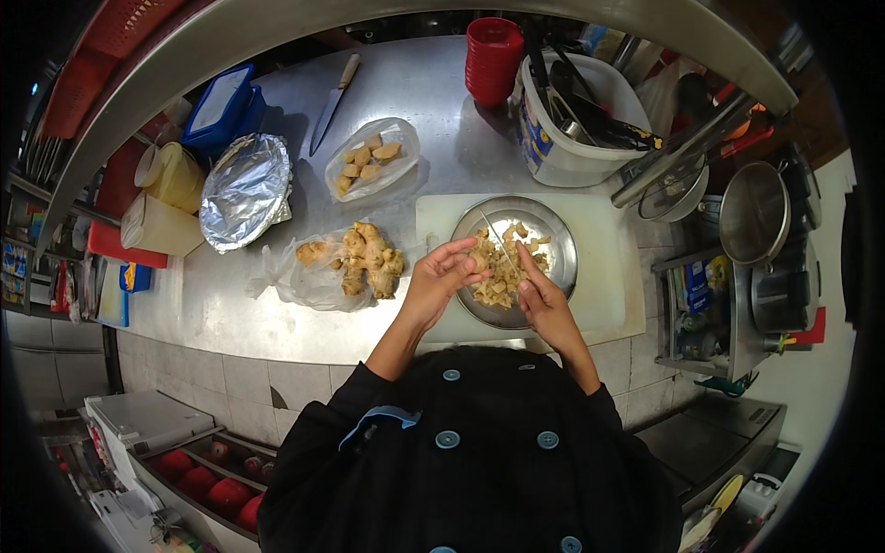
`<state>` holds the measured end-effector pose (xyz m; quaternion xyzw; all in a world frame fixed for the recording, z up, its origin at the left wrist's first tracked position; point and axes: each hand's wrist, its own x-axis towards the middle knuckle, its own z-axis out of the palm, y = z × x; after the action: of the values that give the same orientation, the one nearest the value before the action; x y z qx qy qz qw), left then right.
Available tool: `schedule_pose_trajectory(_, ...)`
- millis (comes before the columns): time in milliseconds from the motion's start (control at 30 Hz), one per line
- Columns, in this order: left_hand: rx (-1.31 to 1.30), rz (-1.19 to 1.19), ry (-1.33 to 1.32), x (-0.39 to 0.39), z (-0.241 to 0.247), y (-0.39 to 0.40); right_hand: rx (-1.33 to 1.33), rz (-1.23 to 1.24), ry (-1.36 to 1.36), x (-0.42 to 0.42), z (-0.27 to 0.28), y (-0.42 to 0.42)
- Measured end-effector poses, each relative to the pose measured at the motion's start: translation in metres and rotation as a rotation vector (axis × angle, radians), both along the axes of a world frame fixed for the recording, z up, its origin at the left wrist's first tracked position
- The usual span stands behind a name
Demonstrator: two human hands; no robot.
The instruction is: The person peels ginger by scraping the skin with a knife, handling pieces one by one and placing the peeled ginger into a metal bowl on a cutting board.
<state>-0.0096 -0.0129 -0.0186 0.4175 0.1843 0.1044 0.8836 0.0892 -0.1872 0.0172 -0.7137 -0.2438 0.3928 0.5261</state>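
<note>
Over a round metal bowl (563,304), my left hand (442,273) holds a piece of ginger (480,257) between thumb and fingers. My right hand (546,297) grips a knife whose thin blade (499,238) points away from me, beside the ginger; its handle is hidden in the palm. Ginger peelings (499,287) lie in the bowl, which rests on a white cutting board (608,276). Left of my left hand, unpeeled ginger root (370,259) sits on a clear plastic bag (311,283). Farther back, a second plastic bag (401,138) holds several pale ginger pieces (366,159).
A large kitchen knife (328,110) lies at the back of the steel table (290,332). Stacked red bowls (493,62) and a white tub of utensils (581,162) stand at back right. A foil-covered container (247,190) and blue box (221,110) are left. A steel shelf edge (429,15) arches overhead.
</note>
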Motion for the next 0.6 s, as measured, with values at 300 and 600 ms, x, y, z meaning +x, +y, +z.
schedule_pose_trajectory(300,-0.064,-0.015,0.034,-0.003,-0.004,0.001,0.009,0.093,-0.234,-0.013,0.001,0.011)
schedule_pose_trajectory(600,-0.176,-0.003,-0.07,-0.004,-0.006,-0.003,0.043,0.089,-0.465,-0.016,0.013,0.012)
